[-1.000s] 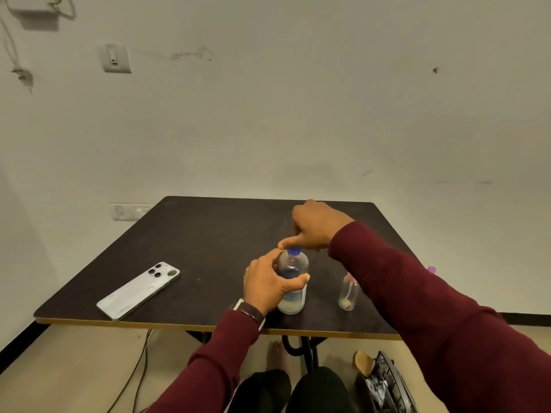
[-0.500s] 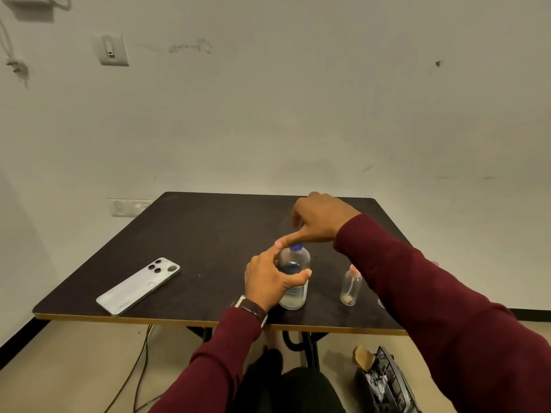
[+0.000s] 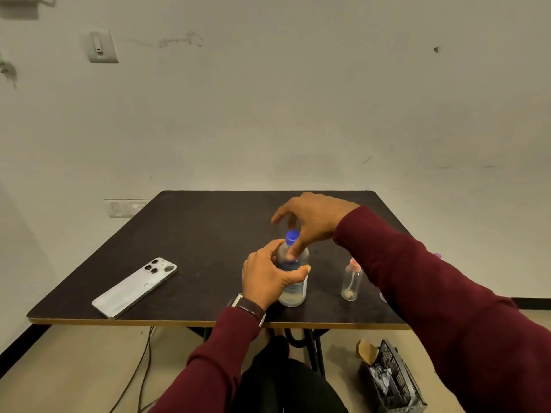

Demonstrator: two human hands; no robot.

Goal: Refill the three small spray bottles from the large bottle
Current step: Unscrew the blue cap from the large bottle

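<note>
Near the table's [image 3: 208, 234] front edge, left hand [image 3: 268, 278] grips the bottle [image 3: 293, 290]; right hand [image 3: 310, 222] hovers open over the cap [image 3: 292, 235]; uncapping next needs a twist.

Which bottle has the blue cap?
The large bottle, gripped by the left hand mid-table, has the blue cap. The small spray bottle to its right has a pink top.

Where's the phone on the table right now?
The phone lies flat near the table's front-left corner, left of the large bottle.
</note>
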